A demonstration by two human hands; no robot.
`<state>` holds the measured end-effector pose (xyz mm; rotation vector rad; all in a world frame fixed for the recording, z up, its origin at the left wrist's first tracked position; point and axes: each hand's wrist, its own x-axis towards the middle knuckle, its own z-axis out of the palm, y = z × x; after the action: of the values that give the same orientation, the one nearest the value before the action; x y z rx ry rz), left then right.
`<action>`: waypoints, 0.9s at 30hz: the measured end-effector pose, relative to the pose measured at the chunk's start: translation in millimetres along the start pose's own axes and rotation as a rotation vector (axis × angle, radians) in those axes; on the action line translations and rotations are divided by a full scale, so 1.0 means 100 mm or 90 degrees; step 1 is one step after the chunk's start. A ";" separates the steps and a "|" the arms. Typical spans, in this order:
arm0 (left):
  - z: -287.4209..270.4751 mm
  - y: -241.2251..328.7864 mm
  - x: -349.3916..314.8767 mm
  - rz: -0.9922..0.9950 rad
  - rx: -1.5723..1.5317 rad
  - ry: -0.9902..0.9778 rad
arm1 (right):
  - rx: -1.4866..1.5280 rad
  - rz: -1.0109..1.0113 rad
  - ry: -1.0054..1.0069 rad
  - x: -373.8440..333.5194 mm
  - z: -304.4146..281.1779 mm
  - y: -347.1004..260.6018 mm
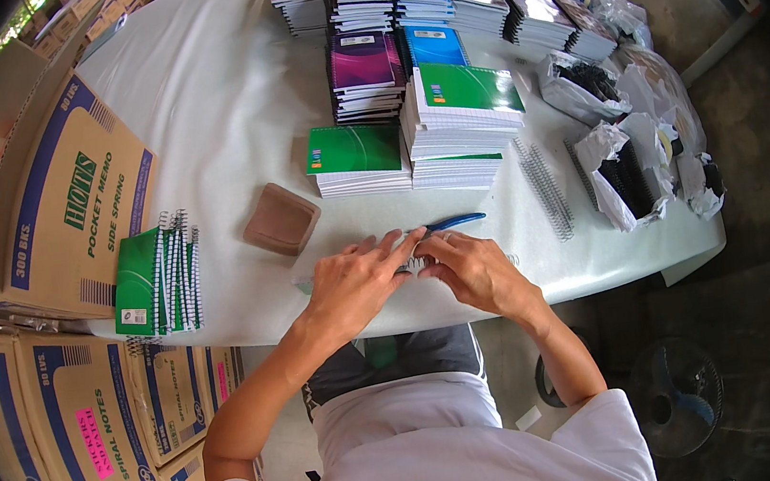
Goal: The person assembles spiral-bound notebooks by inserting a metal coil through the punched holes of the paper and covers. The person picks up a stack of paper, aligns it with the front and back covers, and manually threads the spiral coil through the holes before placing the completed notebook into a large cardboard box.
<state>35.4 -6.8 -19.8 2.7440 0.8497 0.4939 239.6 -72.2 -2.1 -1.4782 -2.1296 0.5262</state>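
Just right of the brown tray [282, 219], and nearer the body, both hands meet over the table's edge. The left hand [349, 283] is curled with its fingertips pinched together, and the right hand [480, 267] is bent the same way. A pale wire coil [417, 263] shows between them, and I take it both are gripping it. What lies under the left palm is too covered to tell.

Close behind the fingers, right of the tray, is a blue-handled tool [459, 220]; I can't make out whether a finger touches it.

To the tray's left, a bunch of green notebooks [138, 280] stands with coils in, the ends poking past the covers. Those look threaded, though perhaps untrimmed.

Well right of the tray lie loose coils [544, 187], seemingly spare.

Behind the tray and to its right, the green-covered page stacks [462, 125] show no wire that I can see, so I'd judge most of the green lot is left to bind. Farther past the tray, purple notebooks [368, 60] and blue notebooks [434, 47] sit piled, apparently finished.
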 end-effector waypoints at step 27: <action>-0.18 -0.14 -0.70 -0.038 0.038 0.097 | 0.266 -0.053 -0.206 1.10 -0.28 0.38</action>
<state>-32.8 -34.0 -24.9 2.7526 0.9944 0.6839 252.8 44.9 17.9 -1.1234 -2.1282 1.1639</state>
